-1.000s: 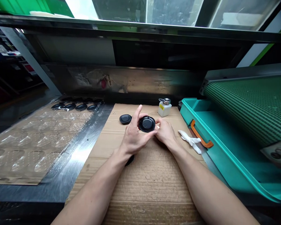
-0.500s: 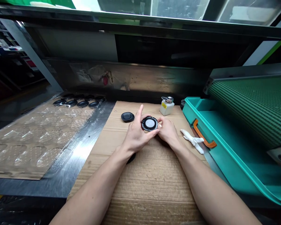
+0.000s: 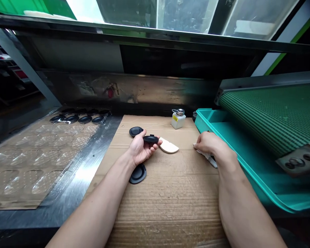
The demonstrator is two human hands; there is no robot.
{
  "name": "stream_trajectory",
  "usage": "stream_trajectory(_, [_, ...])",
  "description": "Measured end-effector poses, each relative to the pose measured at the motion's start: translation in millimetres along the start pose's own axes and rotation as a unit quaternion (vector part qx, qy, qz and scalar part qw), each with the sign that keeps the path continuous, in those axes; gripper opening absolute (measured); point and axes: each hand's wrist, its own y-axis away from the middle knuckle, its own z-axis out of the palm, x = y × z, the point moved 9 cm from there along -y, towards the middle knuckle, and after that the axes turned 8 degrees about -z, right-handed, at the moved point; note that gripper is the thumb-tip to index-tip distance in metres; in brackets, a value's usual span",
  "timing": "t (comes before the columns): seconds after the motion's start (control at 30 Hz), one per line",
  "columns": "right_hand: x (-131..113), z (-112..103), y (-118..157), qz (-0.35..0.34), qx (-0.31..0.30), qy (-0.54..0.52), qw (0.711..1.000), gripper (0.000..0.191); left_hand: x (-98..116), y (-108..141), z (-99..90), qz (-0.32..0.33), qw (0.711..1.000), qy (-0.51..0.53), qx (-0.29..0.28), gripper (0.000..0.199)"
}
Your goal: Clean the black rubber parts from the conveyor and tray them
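A round black part point(image 3: 151, 138) is held edge-on in my left hand point(image 3: 142, 150), above the cardboard sheet point(image 3: 170, 206). Just right of it lies a cream-coloured half-round pad point(image 3: 168, 146). My right hand point(image 3: 206, 142) is closed on a white cloth point(image 3: 206, 156) at the cardboard's right side. One black disc point(image 3: 135, 131) rests behind my left hand, and another black disc point(image 3: 138, 174) lies below its wrist. Behind the pad stands a white bottle point(image 3: 178, 120) with a metal top and yellow label.
Clear plastic trays point(image 3: 49, 144) on the left hold several black parts in their far rows. At right are a teal bin point(image 3: 248, 172) and a green conveyor belt point(image 3: 274, 106). A metal ledge point(image 3: 155, 81) runs along the back.
My right hand has left the black part and moved right onto the white cloth. My left hand has tilted the part, and the cream pad now shows. The view has shifted slightly.
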Motion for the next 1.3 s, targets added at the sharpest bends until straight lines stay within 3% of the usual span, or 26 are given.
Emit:
stream_trajectory(0.1, [-32.7, 17.7, 0.3, -0.106, -0.038, -0.132, 0.985, 0.02, -8.0, -0.6, 2.5, -0.037, 0.999, -0.004, -0.017, 0.057])
stream_trajectory(0.2, [-87.7, 5.4, 7.9, -0.235, 0.044, -0.294, 0.925, 0.03, -13.9, -2.4, 2.6, -0.056, 0.998, -0.025, -0.024, 0.063])
stream_trajectory(0.3, [-124.1, 2.5, 15.1, -0.277, 0.076, -0.353, 0.891, 0.026, -17.3, -5.5, 2.3, -0.063, 0.997, -0.046, -0.022, 0.066])
stream_trajectory(0.4, [-139.4, 9.1, 17.9, -0.281, 0.074, -0.332, 0.898, 0.021, -19.4, -8.8, 0.8, -0.062, 0.995, -0.073, -0.006, 0.066])
stream_trajectory(0.57, [-142.4, 21.7, 19.6, -0.294, 0.056, -0.293, 0.908, 0.019, -23.6, -12.6, 0.6, -0.029, 0.982, -0.183, 0.035, 0.07])
stream_trajectory(0.77, [-146.1, 20.5, 24.5, -0.335, 0.081, -0.19, 0.919, 0.021, -23.5, -10.1, 5.6, 0.072, 0.93, -0.347, 0.101, 0.073])
stream_trajectory(0.93, [-145.5, 17.3, 26.6, -0.309, 0.1, -0.144, 0.935, 0.024, -24.9, -9.7, 10.5, 0.107, 0.903, -0.405, 0.095, 0.074])
stream_trajectory(1.0, [-146.8, 13.7, 29.3, -0.308, 0.119, -0.157, 0.931, 0.026, -22.9, -9.8, 12.5, 0.118, 0.906, -0.4, 0.079, 0.07])
stream_trajectory(1.07, [-146.9, 17.5, 29.9, -0.304, 0.088, -0.166, 0.934, 0.026, -16.7, -7.6, 13.4, 0.125, 0.914, -0.379, 0.07, 0.064])
stream_trajectory(1.17, [-134.7, 17.9, 27.6, -0.283, 0.051, -0.164, 0.944, 0.025, 10.0, 12.2, 14.4, 0.178, 0.923, -0.329, 0.086, 0.052])
stream_trajectory(1.23, [-113.1, 6.0, 21.6, -0.25, 0.09, -0.154, 0.952, 0.025, 29.4, 37.9, 16.8, 0.219, 0.913, -0.328, 0.101, 0.042])
stream_trajectory(1.3, [-83.1, -2.5, 11.5, -0.19, 0.125, -0.129, 0.965, 0.023, 35.9, 65.1, 18.2, 0.216, 0.895, -0.373, 0.115, 0.033])
